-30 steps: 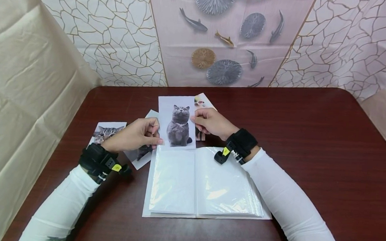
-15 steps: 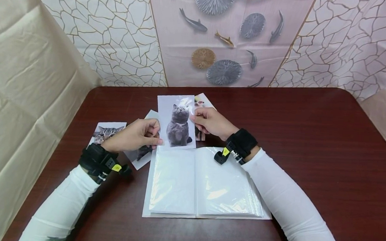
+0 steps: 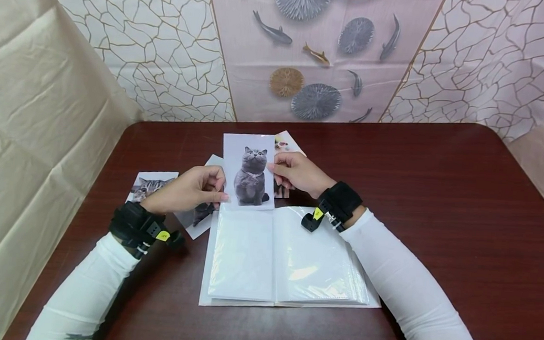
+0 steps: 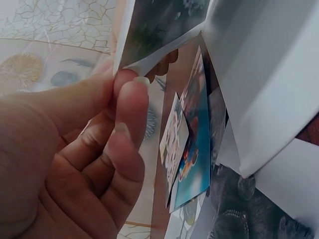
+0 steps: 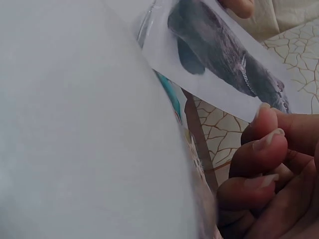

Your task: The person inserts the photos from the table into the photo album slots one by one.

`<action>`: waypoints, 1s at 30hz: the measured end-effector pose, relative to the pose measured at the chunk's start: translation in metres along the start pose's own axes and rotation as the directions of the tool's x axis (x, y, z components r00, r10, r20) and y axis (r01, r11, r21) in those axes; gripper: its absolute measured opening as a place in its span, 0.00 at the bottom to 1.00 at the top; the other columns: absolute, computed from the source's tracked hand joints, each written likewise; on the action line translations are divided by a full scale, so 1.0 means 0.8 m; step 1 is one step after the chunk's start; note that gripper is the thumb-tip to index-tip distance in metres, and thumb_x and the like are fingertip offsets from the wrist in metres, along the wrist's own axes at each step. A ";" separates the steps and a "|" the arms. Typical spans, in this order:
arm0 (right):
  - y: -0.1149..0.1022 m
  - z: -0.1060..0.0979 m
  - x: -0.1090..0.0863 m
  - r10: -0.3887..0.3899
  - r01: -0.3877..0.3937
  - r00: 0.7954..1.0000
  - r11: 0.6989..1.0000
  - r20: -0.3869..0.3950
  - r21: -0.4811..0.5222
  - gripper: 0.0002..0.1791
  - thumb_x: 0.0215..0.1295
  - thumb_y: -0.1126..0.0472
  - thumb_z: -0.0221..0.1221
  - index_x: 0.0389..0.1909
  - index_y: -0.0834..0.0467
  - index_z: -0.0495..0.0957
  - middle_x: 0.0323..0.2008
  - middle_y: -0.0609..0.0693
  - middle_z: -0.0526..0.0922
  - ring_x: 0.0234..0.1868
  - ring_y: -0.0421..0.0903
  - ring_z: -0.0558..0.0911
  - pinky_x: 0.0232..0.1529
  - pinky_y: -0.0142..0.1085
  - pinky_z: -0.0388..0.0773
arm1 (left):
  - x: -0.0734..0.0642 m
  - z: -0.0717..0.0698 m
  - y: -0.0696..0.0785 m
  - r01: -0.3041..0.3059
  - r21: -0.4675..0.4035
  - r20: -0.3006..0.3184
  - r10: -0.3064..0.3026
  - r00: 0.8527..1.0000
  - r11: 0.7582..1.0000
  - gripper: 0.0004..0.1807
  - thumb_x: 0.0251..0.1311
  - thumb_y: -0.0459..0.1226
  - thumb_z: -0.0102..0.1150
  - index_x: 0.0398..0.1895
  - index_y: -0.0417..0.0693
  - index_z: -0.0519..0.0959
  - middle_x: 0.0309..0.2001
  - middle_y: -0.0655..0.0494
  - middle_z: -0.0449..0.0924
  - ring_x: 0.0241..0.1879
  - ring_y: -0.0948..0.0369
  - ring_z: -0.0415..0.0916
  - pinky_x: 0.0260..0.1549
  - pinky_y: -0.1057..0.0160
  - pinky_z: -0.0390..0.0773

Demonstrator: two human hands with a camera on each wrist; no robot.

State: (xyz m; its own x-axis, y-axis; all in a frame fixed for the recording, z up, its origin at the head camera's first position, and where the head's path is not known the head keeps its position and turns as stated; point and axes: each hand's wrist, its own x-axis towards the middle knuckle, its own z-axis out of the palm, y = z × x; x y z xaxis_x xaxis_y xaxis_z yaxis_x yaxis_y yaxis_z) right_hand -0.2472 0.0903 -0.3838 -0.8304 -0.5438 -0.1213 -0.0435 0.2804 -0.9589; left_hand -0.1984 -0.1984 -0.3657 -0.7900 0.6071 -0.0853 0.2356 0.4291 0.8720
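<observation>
As fingers (image 3: 284,160) pinch the cat photo (image 3: 251,176), another photo (image 3: 288,142) is part-hidden.

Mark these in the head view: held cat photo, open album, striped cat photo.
Held cat photo (image 3: 251,175): head view, on the gray cat's body.
Open album (image 3: 315,260): head view, on the right-hand page.
Striped cat photo (image 3: 150,187): head view, on the cat's face.

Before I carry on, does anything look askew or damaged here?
A loose print left of the album and a colourful print behind the held cat photo sit askew, out of line with the album's edges. No damage or spill shows.
</observation>
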 end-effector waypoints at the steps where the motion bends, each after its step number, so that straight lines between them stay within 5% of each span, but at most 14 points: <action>1: 0.000 0.000 0.000 0.004 -0.004 1.000 1.000 0.006 -0.002 0.15 0.78 0.60 0.53 0.28 0.60 0.69 0.21 0.47 0.71 0.18 0.41 0.66 0.21 0.33 0.64 | 0.000 0.000 0.000 0.003 0.007 0.002 -0.003 1.000 1.000 0.11 0.64 0.30 0.65 0.35 0.40 0.70 0.29 0.46 0.82 0.31 0.45 0.80 0.27 0.61 0.78; 12: 0.000 0.000 0.000 0.002 -0.002 0.999 1.000 0.035 0.004 0.14 0.79 0.60 0.52 0.31 0.61 0.70 0.22 0.47 0.72 0.19 0.41 0.67 0.22 0.34 0.66 | 0.001 0.001 -0.004 0.025 0.081 0.059 -0.030 0.998 0.996 0.09 0.66 0.33 0.65 0.42 0.42 0.73 0.31 0.48 0.82 0.28 0.56 0.74 0.26 0.67 0.71; 17: 0.001 0.002 0.002 -0.030 0.030 1.000 1.000 -0.005 0.008 0.14 0.78 0.59 0.53 0.30 0.60 0.69 0.22 0.48 0.72 0.19 0.41 0.67 0.22 0.35 0.65 | 0.002 0.004 -0.003 0.030 0.108 0.108 -0.041 0.993 0.994 0.10 0.64 0.31 0.66 0.46 0.44 0.77 0.30 0.51 0.83 0.29 0.50 0.78 0.27 0.66 0.73; 30: -0.001 0.001 0.000 -0.002 0.002 1.000 1.000 -0.005 0.022 0.14 0.78 0.60 0.53 0.29 0.60 0.69 0.22 0.47 0.71 0.18 0.40 0.67 0.22 0.34 0.69 | 0.000 0.004 0.002 0.042 0.117 0.082 -0.052 0.995 0.992 0.14 0.65 0.31 0.65 0.52 0.46 0.80 0.31 0.50 0.81 0.33 0.46 0.77 0.30 0.62 0.76</action>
State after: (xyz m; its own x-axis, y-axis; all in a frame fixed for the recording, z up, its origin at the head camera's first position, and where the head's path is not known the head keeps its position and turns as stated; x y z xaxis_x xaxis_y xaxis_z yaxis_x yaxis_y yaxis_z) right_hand -0.2466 0.0895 -0.3835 -0.8330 -0.5406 -0.1179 -0.0332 0.2615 -0.9646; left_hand -0.1960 -0.1957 -0.3658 -0.7518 0.6371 -0.1698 0.2670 0.5296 0.8051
